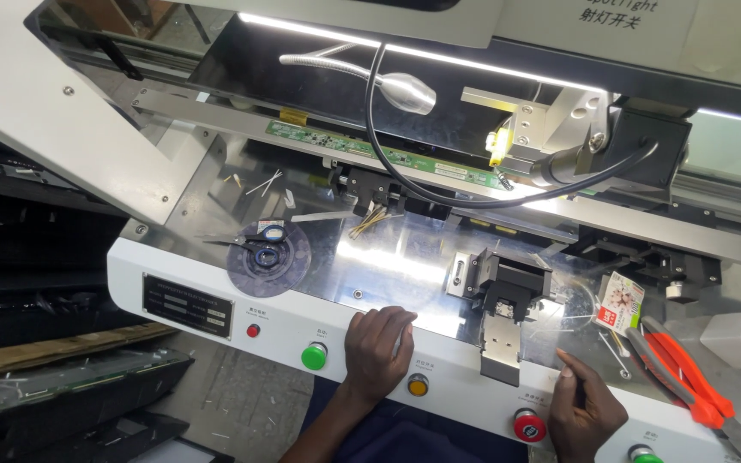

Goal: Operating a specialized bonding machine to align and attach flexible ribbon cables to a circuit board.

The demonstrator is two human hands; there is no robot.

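- My left hand (376,350) rests palm down on the white front panel (216,283) of the machine, fingers curled loosely together and empty, their tips at the edge of the shiny metal work plate (388,261).
- Just beside that hand sit a yellow round button (418,385) to its right and a green round button (314,355) to its left; a small red button (253,330) lies further left.
- My right hand (583,411) lies on the same panel, forefinger stretched out toward the plate, the other fingers folded in; it grips nothing that I can see.
- A red mushroom button (528,424) is just left of that hand.
- Between my hands, further back, stands a black clamp block (505,296) on the plate.
- Red-handled pliers (688,381) lie to the right, near my right hand.
- A bluish disc (268,255) sits on the plate at left.
- A green circuit strip (370,153) runs along the rail behind.
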